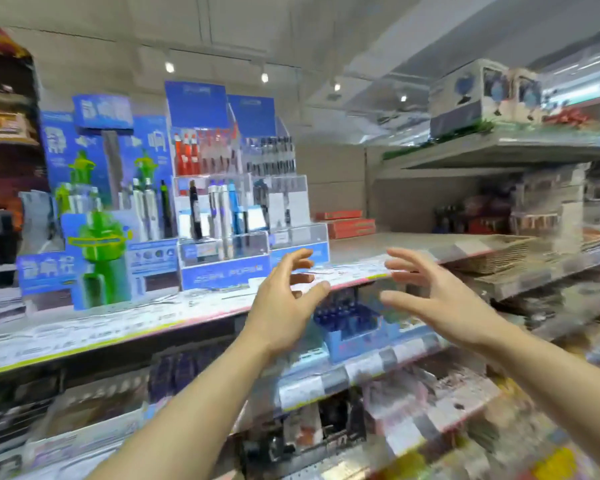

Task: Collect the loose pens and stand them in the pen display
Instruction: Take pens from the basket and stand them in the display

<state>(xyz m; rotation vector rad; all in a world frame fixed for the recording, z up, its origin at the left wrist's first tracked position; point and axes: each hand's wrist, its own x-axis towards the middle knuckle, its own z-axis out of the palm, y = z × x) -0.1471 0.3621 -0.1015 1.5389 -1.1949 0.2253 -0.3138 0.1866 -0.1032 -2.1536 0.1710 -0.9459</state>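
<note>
A blue and clear pen display [222, 216] is standing left of centre, topped with plain blue header cards. Pens in it are showing red caps in the upper row, then black, white, pale purple and light blue barrels lower down. At its left, a blue cardboard stand [94, 202] is carrying bright green figures and white lettering. Flat orange-red boxes [347, 223] are lying at centre right on a pale grey shelf [378, 245], whose front edge is showing pink and yellow-green stripes. Below centre, a light blue tray [357, 336] is holding dark blue pens.
</note>
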